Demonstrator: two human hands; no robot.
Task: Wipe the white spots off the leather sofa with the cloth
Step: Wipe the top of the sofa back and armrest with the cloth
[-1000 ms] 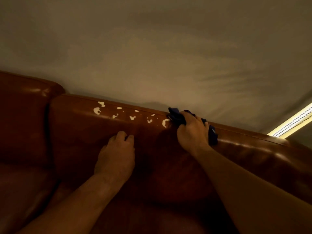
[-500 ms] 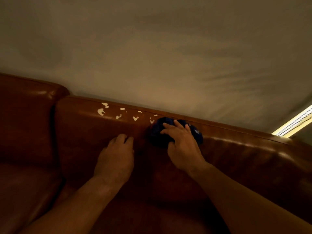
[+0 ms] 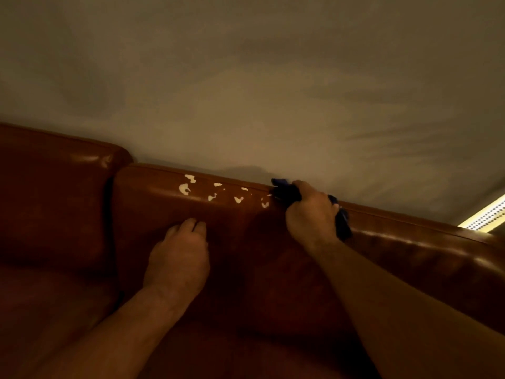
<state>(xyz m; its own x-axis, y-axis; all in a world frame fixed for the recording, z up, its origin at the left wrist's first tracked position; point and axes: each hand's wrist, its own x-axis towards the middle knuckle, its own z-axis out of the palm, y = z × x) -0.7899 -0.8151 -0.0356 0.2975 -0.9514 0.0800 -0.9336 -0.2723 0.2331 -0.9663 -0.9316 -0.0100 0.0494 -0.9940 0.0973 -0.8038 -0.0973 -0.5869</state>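
The right hand [image 3: 311, 214], its grip closed round a bunched dark blue cloth [image 3: 285, 191], sits right of centre on the top edge of the brown leather sofa [image 3: 153, 214]. The white spots [image 3: 213, 191] trail leftward along that edge, starting just beside the cloth. The left hand [image 3: 180, 255] rests below them, holding nothing.

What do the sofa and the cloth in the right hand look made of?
Sofa: brown leather or leather-look cover, smooth and glossy, going by the light streaks along its top edge. Cloth: soft dark blue fabric, matte, bunched in folds in the right hand; its weave too dim to tell.
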